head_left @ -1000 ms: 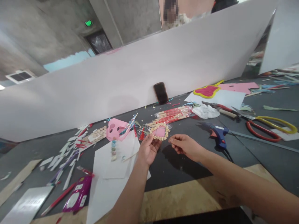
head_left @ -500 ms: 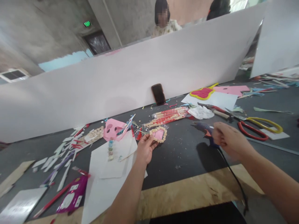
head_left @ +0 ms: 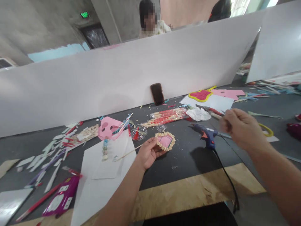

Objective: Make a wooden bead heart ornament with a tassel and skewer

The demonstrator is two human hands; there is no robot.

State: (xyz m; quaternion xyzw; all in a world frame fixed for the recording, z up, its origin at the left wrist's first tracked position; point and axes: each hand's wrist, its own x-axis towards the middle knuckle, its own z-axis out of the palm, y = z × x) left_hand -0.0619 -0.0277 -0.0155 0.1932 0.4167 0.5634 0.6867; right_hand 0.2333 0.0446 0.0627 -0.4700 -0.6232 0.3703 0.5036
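In my left hand is a small pink piece with a rim of pale beads, pinched by its left edge above the dark table. A thin wooden stick runs out leftward beside that hand. Right of the beaded piece, a blue glue gun rests on the table with its nozzle to the left. Just beyond it my right hand hovers over the scissors, hiding most of them. Its fingers are curled together and slightly blurred; whatever they hold is hidden.
Packed sticks, a white tissue and a phone lie ahead. White paper, a pink cutout and a purple packet are on the left. The glue gun's cord hangs over the wooden edge. A person is behind the partition.
My right hand has moved away from the glue gun's handle, right and up over the scissors. My left hand and the beaded piece have shifted slightly right; the view has turned a little.
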